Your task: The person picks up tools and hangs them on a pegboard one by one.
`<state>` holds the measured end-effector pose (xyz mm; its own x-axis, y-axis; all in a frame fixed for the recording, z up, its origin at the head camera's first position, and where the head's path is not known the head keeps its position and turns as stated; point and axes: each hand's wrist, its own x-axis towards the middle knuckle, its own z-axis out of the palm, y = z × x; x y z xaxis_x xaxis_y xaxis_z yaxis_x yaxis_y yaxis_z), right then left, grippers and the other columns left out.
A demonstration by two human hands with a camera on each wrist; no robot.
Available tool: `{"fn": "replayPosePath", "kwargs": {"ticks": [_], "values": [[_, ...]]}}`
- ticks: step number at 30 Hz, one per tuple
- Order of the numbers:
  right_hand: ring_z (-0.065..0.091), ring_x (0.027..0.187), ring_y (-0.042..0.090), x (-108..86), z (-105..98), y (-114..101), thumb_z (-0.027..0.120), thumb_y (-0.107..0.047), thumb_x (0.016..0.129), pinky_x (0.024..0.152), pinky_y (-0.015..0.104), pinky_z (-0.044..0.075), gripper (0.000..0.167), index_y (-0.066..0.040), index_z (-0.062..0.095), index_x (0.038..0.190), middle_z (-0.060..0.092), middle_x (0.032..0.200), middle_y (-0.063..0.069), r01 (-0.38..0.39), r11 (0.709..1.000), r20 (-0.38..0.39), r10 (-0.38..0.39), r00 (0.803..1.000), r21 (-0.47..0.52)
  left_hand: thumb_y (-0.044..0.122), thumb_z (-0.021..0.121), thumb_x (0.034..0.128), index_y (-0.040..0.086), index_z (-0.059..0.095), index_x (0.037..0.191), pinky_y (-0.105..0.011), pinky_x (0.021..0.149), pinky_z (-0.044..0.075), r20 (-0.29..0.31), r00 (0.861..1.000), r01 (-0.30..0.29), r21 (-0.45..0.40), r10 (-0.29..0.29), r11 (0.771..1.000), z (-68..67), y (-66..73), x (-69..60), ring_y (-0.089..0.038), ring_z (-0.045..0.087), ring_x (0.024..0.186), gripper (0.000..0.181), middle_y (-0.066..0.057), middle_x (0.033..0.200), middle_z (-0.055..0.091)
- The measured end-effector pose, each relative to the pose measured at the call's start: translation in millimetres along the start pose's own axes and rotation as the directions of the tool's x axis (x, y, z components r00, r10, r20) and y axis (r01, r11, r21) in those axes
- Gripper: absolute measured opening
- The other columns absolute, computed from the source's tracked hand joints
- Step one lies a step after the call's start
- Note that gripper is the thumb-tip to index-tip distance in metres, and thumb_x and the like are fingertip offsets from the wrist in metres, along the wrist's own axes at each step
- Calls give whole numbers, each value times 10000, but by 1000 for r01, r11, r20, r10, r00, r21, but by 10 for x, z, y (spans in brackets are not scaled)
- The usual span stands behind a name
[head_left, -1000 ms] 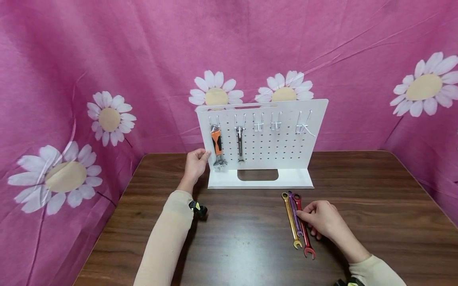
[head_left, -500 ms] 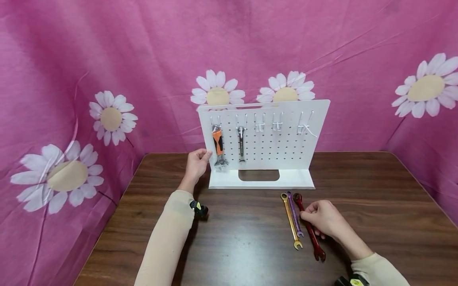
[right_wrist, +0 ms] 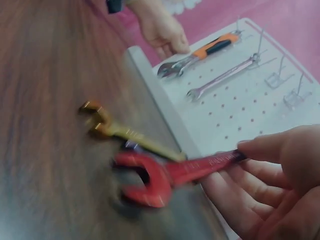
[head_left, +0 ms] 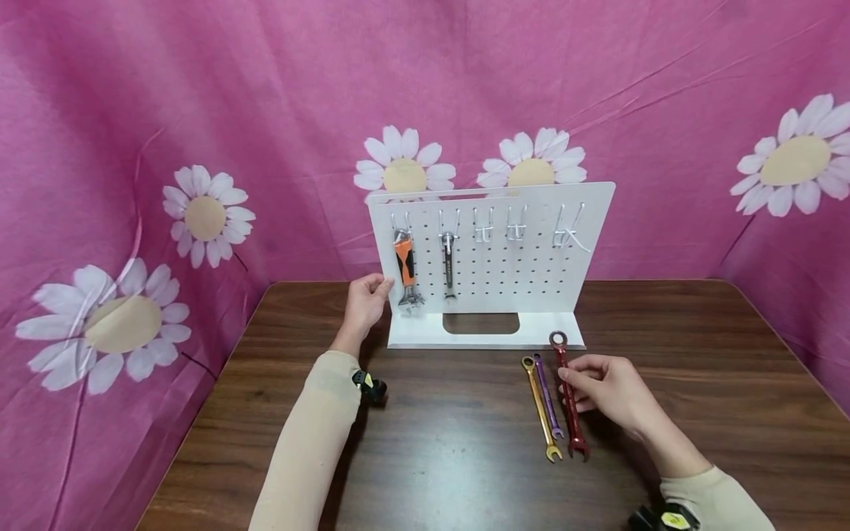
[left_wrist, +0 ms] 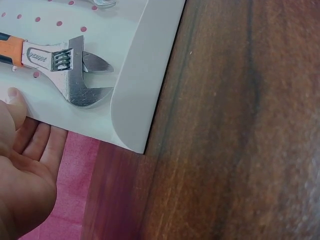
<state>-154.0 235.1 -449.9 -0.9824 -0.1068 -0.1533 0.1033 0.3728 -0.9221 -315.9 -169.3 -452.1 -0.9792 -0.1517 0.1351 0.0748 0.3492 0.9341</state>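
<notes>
Lower right, right hand (head_left: 611,389) pinches long red metal wrench (head_left: 571,405), now raised, seemingly picked up; left hand (head_left: 365,304) grips white perforated pegboard (head_left: 494,302).

Adjustable wrench (left_wrist: 56,64), far left on the pegboard (head_left: 511,274): stamped characters near the jaw screw, possibly starting 200, rest unclear. Red wrench (right_wrist: 192,171), near right: shank lettering blurred. Gold wrench (right_wrist: 142,142): marking smeared. Slim hanging wrench (head_left: 448,267): handle text too small.

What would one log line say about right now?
right fingers: hold red wrench | left fingers: grip pegboard edge | gold wrench, purple wrench: on table
</notes>
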Motion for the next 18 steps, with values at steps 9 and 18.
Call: {"fn": "replayPosePath", "kwargs": {"ticks": [9, 18], "values": [[727, 672, 101, 106, 71, -292, 696, -112, 1060, 649, 329, 638, 316, 163, 672, 1212, 766, 812, -40, 107, 993, -112, -102, 989, 44, 186, 687, 1080, -21, 766, 1002, -249, 684, 469, -4, 1000, 13, 4, -13, 1000, -4, -5, 2, -106, 524, 745, 235, -20, 754, 603], [695, 679, 18, 293, 254, -645, 740, -118, 1025, 653, 255, 616, 305, 132, 712, 1199, 751, 797, -110, 197, 979, -172, -184, 968, 61, 198, 690, 1079, -12, 767, 1001, -253, 683, 464, -1, 1000, 17, 11, -17, 1000, -4, -2, 9, -119, 535, 761, 237, -40, 779, 619]]}}
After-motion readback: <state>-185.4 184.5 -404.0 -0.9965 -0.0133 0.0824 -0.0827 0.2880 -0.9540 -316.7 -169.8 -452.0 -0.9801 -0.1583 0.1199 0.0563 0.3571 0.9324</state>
